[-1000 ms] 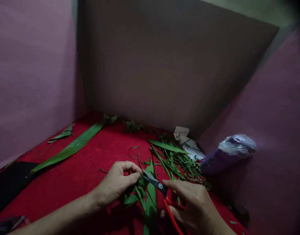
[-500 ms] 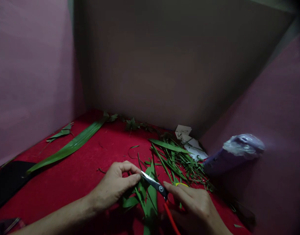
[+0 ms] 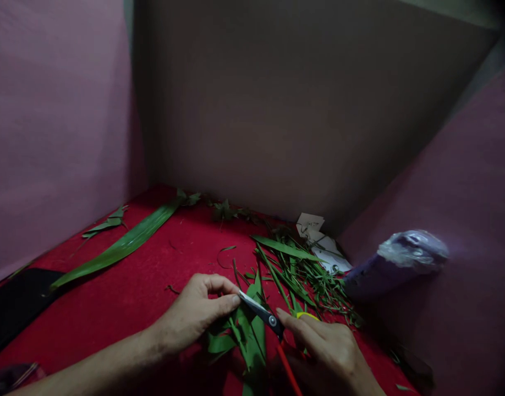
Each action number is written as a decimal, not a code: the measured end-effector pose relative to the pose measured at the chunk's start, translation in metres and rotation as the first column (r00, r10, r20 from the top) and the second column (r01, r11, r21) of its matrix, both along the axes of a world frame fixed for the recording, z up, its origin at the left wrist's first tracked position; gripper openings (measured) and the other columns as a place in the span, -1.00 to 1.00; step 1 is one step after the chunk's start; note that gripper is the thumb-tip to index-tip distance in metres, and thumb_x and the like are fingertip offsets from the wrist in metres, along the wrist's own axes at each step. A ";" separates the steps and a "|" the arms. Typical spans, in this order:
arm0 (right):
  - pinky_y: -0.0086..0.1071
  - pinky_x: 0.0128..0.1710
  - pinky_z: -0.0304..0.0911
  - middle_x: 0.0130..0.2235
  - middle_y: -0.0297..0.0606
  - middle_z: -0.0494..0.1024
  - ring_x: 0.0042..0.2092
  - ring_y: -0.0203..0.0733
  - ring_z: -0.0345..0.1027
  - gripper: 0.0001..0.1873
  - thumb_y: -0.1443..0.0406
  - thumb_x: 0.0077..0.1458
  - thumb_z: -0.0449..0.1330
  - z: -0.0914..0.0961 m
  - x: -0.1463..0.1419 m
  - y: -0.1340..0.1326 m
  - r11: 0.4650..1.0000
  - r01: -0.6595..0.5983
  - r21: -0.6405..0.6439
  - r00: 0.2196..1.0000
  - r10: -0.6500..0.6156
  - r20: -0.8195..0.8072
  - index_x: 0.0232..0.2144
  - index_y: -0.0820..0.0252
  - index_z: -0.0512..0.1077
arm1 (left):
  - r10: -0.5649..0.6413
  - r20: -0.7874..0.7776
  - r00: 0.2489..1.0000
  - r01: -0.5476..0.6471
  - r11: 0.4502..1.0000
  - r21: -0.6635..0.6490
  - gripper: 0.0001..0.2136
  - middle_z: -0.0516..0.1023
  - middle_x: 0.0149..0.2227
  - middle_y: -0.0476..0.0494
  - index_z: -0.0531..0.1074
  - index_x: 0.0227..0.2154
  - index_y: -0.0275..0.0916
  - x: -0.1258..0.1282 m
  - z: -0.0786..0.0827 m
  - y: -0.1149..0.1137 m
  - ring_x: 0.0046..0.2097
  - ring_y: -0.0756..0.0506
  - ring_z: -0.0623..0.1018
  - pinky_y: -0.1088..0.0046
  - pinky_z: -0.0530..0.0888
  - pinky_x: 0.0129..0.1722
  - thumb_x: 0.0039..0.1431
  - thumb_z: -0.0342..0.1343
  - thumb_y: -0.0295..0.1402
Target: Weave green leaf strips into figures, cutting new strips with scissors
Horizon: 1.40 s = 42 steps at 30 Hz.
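Note:
My left hand (image 3: 197,314) rests on the red cloth (image 3: 124,297), thumb and fingers pinched on a green leaf strip (image 3: 246,330) right at the blade tips. My right hand (image 3: 327,352) is closed on red-handled scissors (image 3: 267,319), index finger stretched along the pivot; the dark blades point up-left toward my left fingertips and look nearly closed. More cut leaf pieces lie under and between both hands.
A long green leaf (image 3: 120,247) lies at the left. A pile of thin leaf trimmings (image 3: 306,272) lies right of centre, white paper (image 3: 318,236) behind it. A purple wrapped roll (image 3: 395,261) sits at right, a black flat object (image 3: 13,302) at left. Board walls enclose the cloth.
Both hands stay almost in place. The scissor blades have closed a little and slid slightly lower against the leaf strip; my right hand has shifted a bit down-right.

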State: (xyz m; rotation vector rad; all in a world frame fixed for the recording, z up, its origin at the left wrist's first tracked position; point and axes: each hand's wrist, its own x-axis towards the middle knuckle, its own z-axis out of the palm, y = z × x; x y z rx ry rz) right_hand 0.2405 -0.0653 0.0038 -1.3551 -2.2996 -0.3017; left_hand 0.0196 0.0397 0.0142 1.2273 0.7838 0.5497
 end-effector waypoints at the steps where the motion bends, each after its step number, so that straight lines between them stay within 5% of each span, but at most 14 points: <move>1: -0.50 -0.64 0.16 -0.50 -0.26 0.49 -0.58 -0.30 0.33 -0.60 0.44 0.00 0.09 -0.001 0.000 0.000 1.000 -0.001 0.002 1.000 0.001 -0.004 -0.05 0.32 0.33 | 0.001 0.003 1.000 -0.001 1.000 0.001 -0.70 0.36 -0.62 0.01 0.42 -0.45 -0.37 0.000 0.000 0.000 -0.58 0.07 0.30 0.57 0.21 -0.58 -0.08 0.22 -0.18; 20: -0.49 -0.61 0.24 -0.53 -0.25 0.52 -0.58 -0.26 0.40 -0.65 0.34 0.06 0.12 -0.017 0.000 0.002 0.998 -0.061 0.033 0.994 0.064 -0.088 -0.06 0.31 0.32 | 0.041 -0.008 0.999 -0.041 0.999 0.018 -0.71 0.37 -0.59 0.01 0.44 -0.48 -0.32 0.000 0.003 -0.002 -0.55 0.03 0.33 0.53 0.26 -0.55 -0.15 0.25 -0.16; 26: -0.52 -0.61 0.25 -0.54 -0.30 0.54 -0.65 -0.33 0.35 -0.69 0.30 0.07 0.16 -0.002 -0.007 0.000 1.000 0.026 0.007 0.981 -0.024 -0.191 -0.11 0.28 0.35 | 0.029 0.016 0.999 -0.029 0.999 -0.025 -0.70 0.41 -0.57 -0.02 0.45 -0.44 -0.35 -0.002 0.001 -0.001 -0.54 0.04 0.34 0.52 0.26 -0.50 -0.10 0.23 -0.17; 33: -0.50 -0.57 0.30 -0.41 -0.21 0.59 -0.60 -0.30 0.39 -0.69 0.33 0.06 0.16 -0.009 -0.003 0.002 0.993 0.097 0.066 0.958 -0.075 -0.275 -0.10 0.22 0.34 | 0.001 0.045 0.999 0.002 0.998 -0.067 -0.69 0.41 -0.59 -0.04 0.45 -0.46 -0.36 -0.002 0.002 -0.002 -0.56 0.05 0.34 0.54 0.24 -0.55 -0.12 0.25 -0.17; 39: -0.52 -0.62 0.24 -0.57 -0.35 0.49 -0.67 -0.34 0.29 -0.68 0.26 0.05 0.19 0.000 -0.004 -0.003 0.996 0.087 0.006 0.959 -0.082 -0.272 -0.12 0.22 0.31 | 0.077 -0.005 0.997 -0.075 0.984 0.163 -0.79 0.43 -0.42 -0.08 0.50 -0.52 -0.31 -0.003 -0.002 -0.001 -0.43 0.00 0.39 0.51 0.31 -0.44 -0.08 0.23 -0.23; 42: -0.52 -0.64 0.22 -0.57 -0.37 0.47 -0.66 -0.32 0.31 -0.68 0.19 0.05 0.18 0.007 -0.002 -0.003 0.977 0.209 -0.039 0.946 -0.213 -0.243 -0.15 0.22 0.32 | 0.060 0.006 0.998 -0.060 0.992 0.107 -0.79 0.41 -0.51 -0.03 0.48 -0.52 -0.30 -0.002 0.000 -0.001 -0.50 0.02 0.36 0.52 0.28 -0.50 -0.09 0.23 -0.22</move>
